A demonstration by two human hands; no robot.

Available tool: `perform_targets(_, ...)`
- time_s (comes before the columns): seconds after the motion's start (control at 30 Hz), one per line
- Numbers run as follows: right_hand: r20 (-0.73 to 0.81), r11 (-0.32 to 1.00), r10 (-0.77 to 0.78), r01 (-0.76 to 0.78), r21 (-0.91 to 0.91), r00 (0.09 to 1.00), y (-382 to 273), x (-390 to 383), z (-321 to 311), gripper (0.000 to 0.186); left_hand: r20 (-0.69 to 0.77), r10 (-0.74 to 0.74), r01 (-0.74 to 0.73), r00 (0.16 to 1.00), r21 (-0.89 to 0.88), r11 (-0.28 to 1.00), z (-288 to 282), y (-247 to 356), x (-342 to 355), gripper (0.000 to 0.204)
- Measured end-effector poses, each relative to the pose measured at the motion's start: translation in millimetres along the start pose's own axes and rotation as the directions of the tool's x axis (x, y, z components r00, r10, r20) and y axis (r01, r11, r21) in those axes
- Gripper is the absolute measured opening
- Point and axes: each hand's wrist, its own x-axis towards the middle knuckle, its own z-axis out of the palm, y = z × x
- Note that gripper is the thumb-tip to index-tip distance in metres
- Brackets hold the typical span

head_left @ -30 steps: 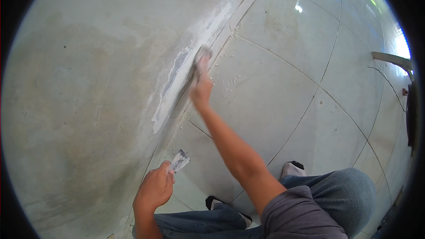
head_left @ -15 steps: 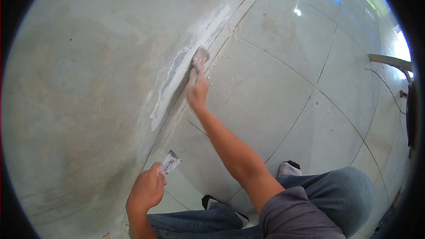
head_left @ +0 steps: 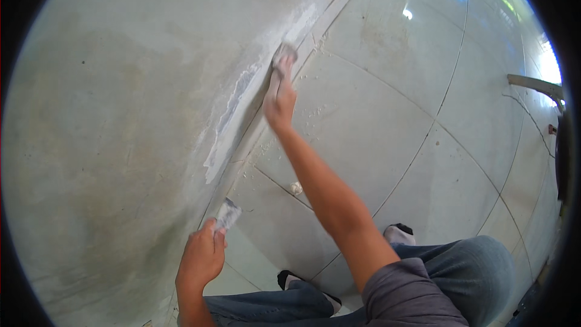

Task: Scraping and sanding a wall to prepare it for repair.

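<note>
My left hand (head_left: pixel 204 251) grips a small putty knife (head_left: pixel 228 213) with a whitish smeared blade, low beside the wall base. My right hand (head_left: pixel 279 97) is closed on a grey flat-ended scraper (head_left: pixel 284 54), blurred, held at the white patched strip (head_left: pixel 239 100) low on the plastered wall (head_left: pixel 121 115). The narrow tile skirting (head_left: pixel 339 3) runs diagonally beside it. Pale crumbs lie on the tiled floor (head_left: pixel 387 145) right of my right hand, and a white lump (head_left: pixel 296 188) lies beside my forearm.
My bent jeans-clad legs (head_left: pixel 460 272) and feet (head_left: pixel 399 232) are at the lower right and bottom, on the tiles. At the right edge a beige bar (head_left: pixel 532 82) joins a dark object (head_left: pixel 560 157), with a thin crack or wire on the floor near it.
My right hand has moved up and right along the patched strip with its scraper. My left hand has shifted only slightly. A white lump has appeared on the floor beside my right forearm.
</note>
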Motion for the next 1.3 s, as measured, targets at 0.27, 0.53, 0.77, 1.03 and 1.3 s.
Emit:
perform_targets(0.27, 0.137, 0.888, 0.46, -0.458, -0.043, 0.877, -29, 80, -14, 0.049, -0.344, 0.031, -0.041, 0.939, -0.021, 0.999, 4, -21, 30, 0.026)
perform_targets(0.53, 0.025, 0.985, 0.168, -0.167, -0.041, 0.985, -1, 77, -12, 0.044, -0.353, 0.066, -0.104, 0.933, -0.09, 0.991, -8, 18, 104, 0.023)
perform_targets(0.77, 0.093, 0.943, 0.327, -0.318, -0.102, 0.94, -16, 98, -25, 0.042, -0.385, 0.118, -0.208, 0.915, -0.2, 0.958, -26, 84, 173, 0.033)
perform_targets(1.03, -0.089, 0.976, 0.181, -0.19, -0.107, 0.979, -9, 128, -12, 0.044, -0.451, 0.127, -0.182, 0.883, -0.081, 0.98, -17, 101, 164, 0.03)
perform_targets(1.3, 0.059, 0.991, -0.12, 0.116, 0.067, 0.991, -33, 4, -1, 0.045, -0.461, 0.038, -0.07, 0.886, -0.051, 0.996, -16, 79, 150, 0.029)
